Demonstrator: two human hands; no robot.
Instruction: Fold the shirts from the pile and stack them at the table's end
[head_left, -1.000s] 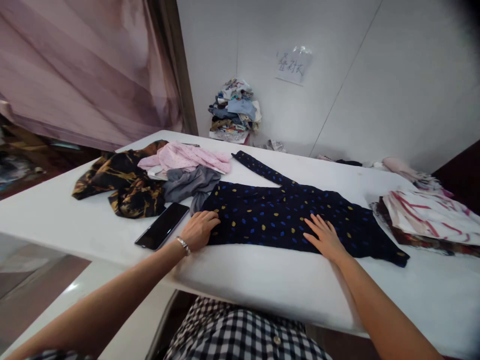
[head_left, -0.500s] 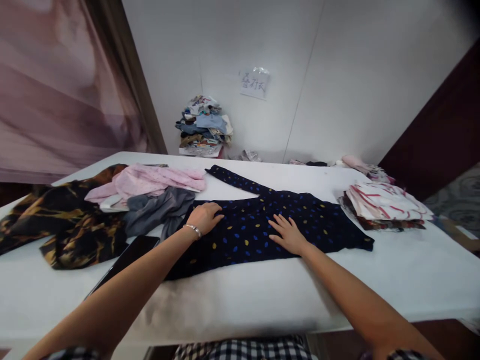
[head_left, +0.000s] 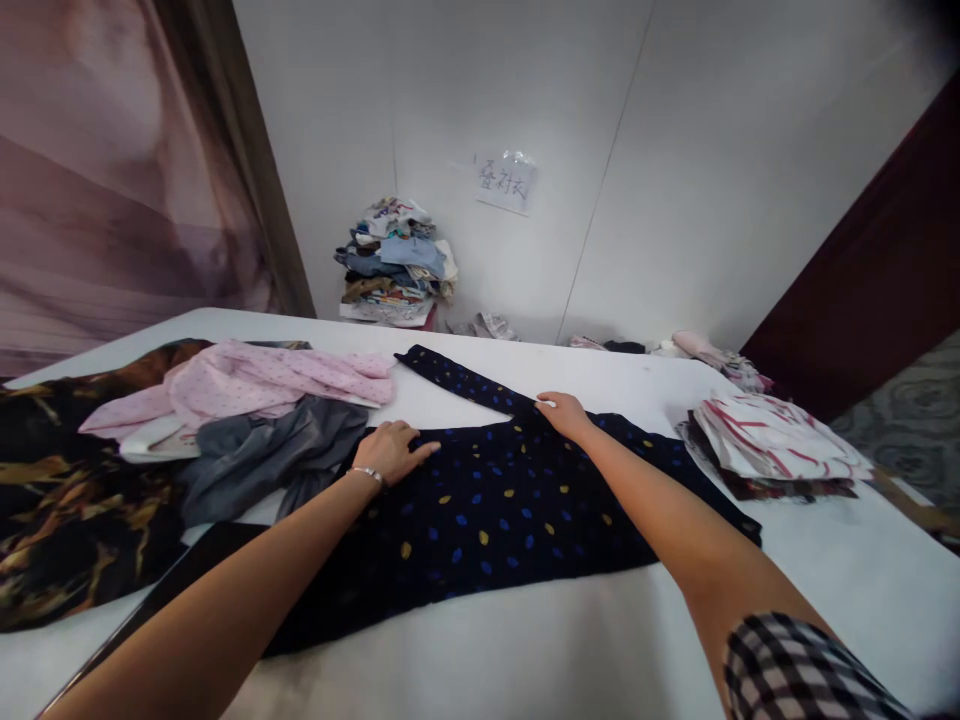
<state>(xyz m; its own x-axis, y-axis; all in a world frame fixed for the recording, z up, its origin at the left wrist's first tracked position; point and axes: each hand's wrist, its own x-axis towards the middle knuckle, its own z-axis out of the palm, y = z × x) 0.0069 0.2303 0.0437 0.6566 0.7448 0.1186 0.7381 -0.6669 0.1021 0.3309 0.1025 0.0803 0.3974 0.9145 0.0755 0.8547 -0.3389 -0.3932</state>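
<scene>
Navy dotted shirt [head_left: 487,510] lies spread flat on the white worktop [head_left: 600,660], left hand [head_left: 391,450] pressing it down with fingers released, right hand [head_left: 562,413] pinching the sleeve base.

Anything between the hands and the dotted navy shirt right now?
Nothing visible. The left hand lies flat on the shirt near its left edge; the right hand touches it at the far edge, where the sleeve begins. The grey garment lies beside it.
</scene>
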